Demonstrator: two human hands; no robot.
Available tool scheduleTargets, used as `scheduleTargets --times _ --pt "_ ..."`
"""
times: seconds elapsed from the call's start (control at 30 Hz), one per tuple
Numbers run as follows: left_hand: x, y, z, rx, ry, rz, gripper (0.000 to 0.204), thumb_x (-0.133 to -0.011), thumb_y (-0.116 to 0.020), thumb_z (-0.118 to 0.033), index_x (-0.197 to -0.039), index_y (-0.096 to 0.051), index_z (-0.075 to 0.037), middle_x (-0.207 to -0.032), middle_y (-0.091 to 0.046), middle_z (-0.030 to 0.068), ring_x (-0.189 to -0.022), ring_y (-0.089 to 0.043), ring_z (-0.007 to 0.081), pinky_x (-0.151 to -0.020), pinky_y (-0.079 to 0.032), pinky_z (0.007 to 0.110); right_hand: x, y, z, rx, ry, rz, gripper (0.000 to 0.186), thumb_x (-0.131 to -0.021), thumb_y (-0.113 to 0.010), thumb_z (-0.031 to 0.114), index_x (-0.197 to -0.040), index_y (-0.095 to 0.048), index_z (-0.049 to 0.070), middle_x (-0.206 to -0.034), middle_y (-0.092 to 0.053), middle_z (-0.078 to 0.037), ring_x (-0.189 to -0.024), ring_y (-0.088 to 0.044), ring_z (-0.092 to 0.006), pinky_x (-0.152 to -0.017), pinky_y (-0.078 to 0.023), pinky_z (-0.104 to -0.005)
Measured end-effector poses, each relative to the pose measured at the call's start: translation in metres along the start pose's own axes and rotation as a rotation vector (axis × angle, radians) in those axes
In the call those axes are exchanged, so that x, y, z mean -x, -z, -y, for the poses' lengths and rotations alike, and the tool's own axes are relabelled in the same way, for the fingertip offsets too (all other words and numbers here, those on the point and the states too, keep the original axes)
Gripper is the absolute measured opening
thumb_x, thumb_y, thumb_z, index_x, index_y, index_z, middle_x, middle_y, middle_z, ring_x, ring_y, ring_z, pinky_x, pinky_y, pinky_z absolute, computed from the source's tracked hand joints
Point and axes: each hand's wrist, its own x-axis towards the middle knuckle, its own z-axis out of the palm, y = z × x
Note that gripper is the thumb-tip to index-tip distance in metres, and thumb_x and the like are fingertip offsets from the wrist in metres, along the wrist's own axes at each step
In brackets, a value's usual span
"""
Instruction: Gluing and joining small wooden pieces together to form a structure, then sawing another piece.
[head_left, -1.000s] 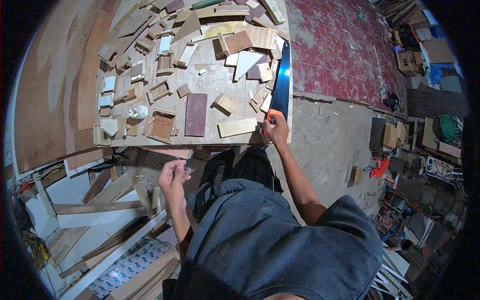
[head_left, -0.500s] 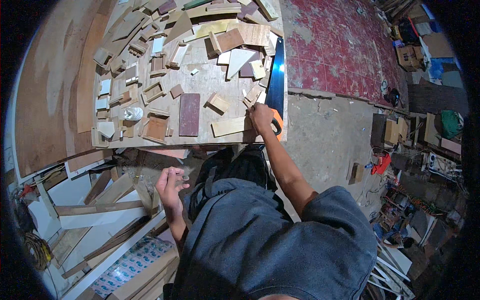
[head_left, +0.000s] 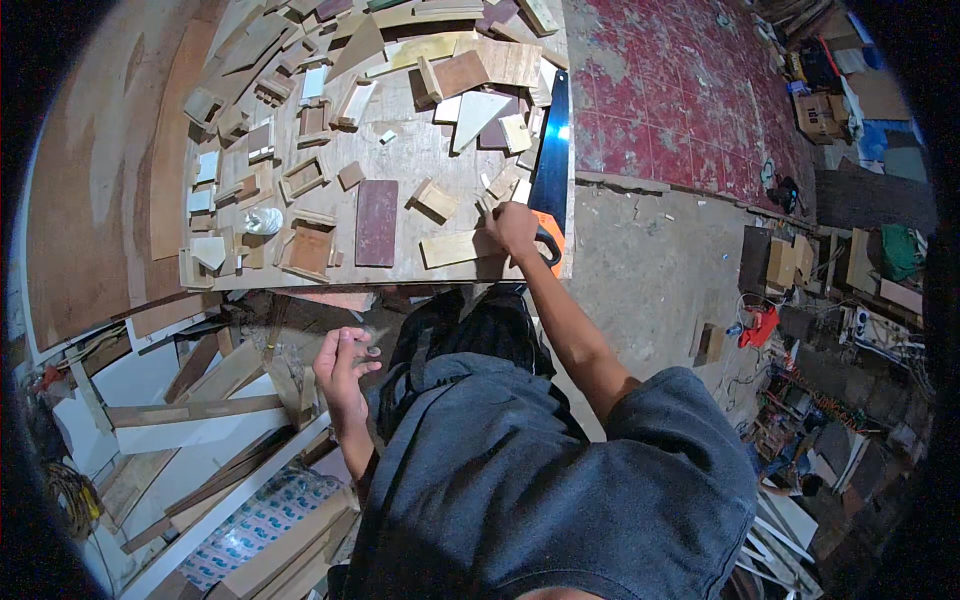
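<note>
My right hand [head_left: 515, 231] is closed over the table near its front right corner, beside the orange handle [head_left: 551, 240] of a handsaw. The saw's dark shiny blade [head_left: 553, 150] lies along the table's right edge, pointing away from me. A thin light sliver [head_left: 487, 207] shows at my right fingertips; its kind is unclear. Just left of that hand lies a flat pale wood strip [head_left: 453, 249], its right end partly covered by the hand. Off the table's front edge, my left hand [head_left: 343, 375] hangs with curled fingers; a tiny greyish thing seems to be between them.
On the table [head_left: 400, 160] are a dark red board [head_left: 376, 223], a small wooden block [head_left: 433, 201], several little wooden boxes [head_left: 308, 247] and offcuts. A clear plastic container [head_left: 263, 221] stands at left. Scrap boards [head_left: 200, 410] are piled below left; cables and a red cloth [head_left: 760, 326] lie right.
My right hand has shifted slightly left, and a thin sliver now sticks out at its fingertips. My left hand stays almost where it was. The saw stays beside the right hand.
</note>
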Motion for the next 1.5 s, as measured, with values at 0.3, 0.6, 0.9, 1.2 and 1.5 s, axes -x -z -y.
scheduleTargets --times 0.3,0.6,0.9,1.2,1.5 --pt "-0.015 -0.014 -0.004 -0.130 -0.183 0.201 0.027 -0.089 -0.072 -0.009 -0.114 -0.066 -0.002 -0.098 -0.069 0.0065 -0.078 -0.064 0.0095 -0.062 -0.053 0.023 0.059 0.087 0.044 -1.293 -0.146 0.470 0.021 -0.089 -0.073 0.023 -0.088 -0.072 0.002 -0.076 -0.067 -0.002 -0.054 -0.054 -0.0060 -0.049 -0.042 -0.0226" --pt "-0.008 -0.092 -0.053 -0.479 -0.652 0.476 0.046 -0.074 -0.083 -0.002 -0.117 -0.067 -0.002 -0.099 -0.068 0.0079 -0.079 -0.064 0.0110 -0.067 -0.056 0.024 0.117 0.182 0.099 -1.425 0.066 0.641 0.016 -0.088 -0.075 0.016 -0.086 -0.069 0.002 -0.075 -0.067 -0.004 -0.056 -0.057 -0.0061 -0.046 -0.044 -0.0208" --pt "0.004 -0.093 -0.063 -0.315 -0.803 0.473 0.022 -0.079 -0.072 0.001 -0.100 -0.071 0.005 -0.086 -0.070 0.0127 -0.072 -0.068 0.0154 -0.063 -0.053 0.026 0.137 0.212 0.109 -1.393 0.104 0.559 0.014 -0.085 -0.078 0.013 -0.088 -0.070 0.001 -0.071 -0.065 0.000 -0.055 -0.056 -0.0052 -0.047 -0.044 -0.0212" --pt "0.013 -0.090 -0.075 -0.411 -0.999 0.359 0.018 -0.074 -0.074 0.002 -0.092 -0.071 0.003 -0.077 -0.068 0.0118 -0.066 -0.067 0.0175 -0.060 -0.052 0.027 0.129 0.239 0.104 -1.298 0.262 0.359 0.027 -0.082 -0.079 0.007 -0.107 -0.072 0.000 -0.090 -0.071 -0.006 -0.069 -0.063 -0.0067 -0.053 -0.051 -0.0208" --pt "0.015 -0.091 -0.067 -0.431 -1.003 0.326 0.014 -0.074 -0.074 0.002 -0.087 -0.069 0.002 -0.073 -0.066 0.0102 -0.061 -0.064 0.0169 -0.057 -0.050 0.028 0.125 0.241 0.097 -1.204 0.275 0.341 0.021 -0.082 -0.080 0.009 -0.101 -0.075 0.003 -0.088 -0.071 -0.001 -0.071 -0.059 -0.0038 -0.062 -0.046 -0.0198"
